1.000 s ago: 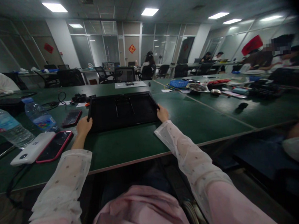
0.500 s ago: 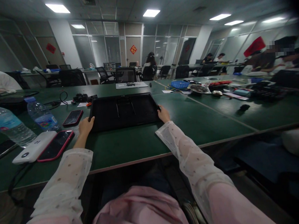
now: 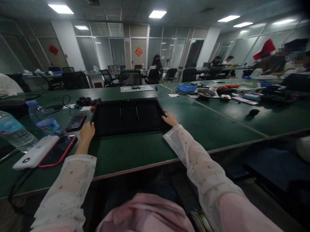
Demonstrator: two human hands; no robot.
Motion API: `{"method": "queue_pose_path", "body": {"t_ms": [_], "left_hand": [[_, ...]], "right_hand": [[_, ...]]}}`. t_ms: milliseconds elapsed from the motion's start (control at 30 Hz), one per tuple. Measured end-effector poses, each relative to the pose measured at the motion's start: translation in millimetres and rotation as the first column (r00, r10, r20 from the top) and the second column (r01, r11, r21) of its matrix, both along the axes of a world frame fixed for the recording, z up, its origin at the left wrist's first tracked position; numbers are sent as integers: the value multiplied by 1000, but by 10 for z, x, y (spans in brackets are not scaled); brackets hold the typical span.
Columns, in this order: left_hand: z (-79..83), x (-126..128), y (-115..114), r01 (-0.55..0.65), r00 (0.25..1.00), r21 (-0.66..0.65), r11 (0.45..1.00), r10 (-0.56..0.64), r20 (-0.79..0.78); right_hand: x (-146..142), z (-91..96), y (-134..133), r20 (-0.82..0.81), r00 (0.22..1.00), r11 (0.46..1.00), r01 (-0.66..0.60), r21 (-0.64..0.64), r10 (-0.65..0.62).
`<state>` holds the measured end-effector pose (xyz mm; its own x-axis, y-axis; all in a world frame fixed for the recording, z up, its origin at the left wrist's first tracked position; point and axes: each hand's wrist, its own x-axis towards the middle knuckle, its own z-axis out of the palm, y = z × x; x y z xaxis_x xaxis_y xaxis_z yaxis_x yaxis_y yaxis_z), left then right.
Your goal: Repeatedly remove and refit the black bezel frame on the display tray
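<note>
A flat black rectangular panel (image 3: 129, 116) with a raised rim lies on the green table (image 3: 136, 151) straight ahead of me. My left hand (image 3: 87, 131) is closed on its near left corner. My right hand (image 3: 169, 119) grips its near right corner, fingers curled over the rim. Both my arms wear sheer white dotted sleeves. The panel's inside shows two thin vertical bars near the middle.
Left of the panel lie a red-edged phone (image 3: 57, 151), a white power bank (image 3: 35, 152), another phone (image 3: 75, 122) and two water bottles (image 3: 42, 118). Cables and small black parts (image 3: 83, 101) sit behind. A blue tray (image 3: 186, 87), bowls and tools crowd the right table, where people sit.
The panel has dropped slightly flatter toward the table, and both hands have shifted with it; my right hand sits a little lower on the corner.
</note>
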<state>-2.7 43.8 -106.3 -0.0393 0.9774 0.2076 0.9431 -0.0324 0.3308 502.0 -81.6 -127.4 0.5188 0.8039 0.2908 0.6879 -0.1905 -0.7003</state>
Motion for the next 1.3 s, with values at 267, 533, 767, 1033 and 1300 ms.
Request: {"method": "queue_pose_path", "body": {"t_ms": [267,533,767,1033,1300], "left_hand": [[-37,-49,85,13,1000,60,998,-12,-14],[-18,-69,129,50,999,67,996,-50,-11],[-105,-56,211,85,996,118,989,-87,7],[-118,-40,172,66,995,94,993,-73,69],[-72,-41,161,74,997,205,976,-75,-3]], "right_hand": [[56,-39,223,-263,934,959,-190,210,243],[-29,105,35,73,997,997,23,74,-29],[-108,197,-97,127,991,998,-28,-64,36],[-124,137,-79,198,980,1000,9,-8,-7],[-42,139,-104,201,979,998,-29,-50,38]]}}
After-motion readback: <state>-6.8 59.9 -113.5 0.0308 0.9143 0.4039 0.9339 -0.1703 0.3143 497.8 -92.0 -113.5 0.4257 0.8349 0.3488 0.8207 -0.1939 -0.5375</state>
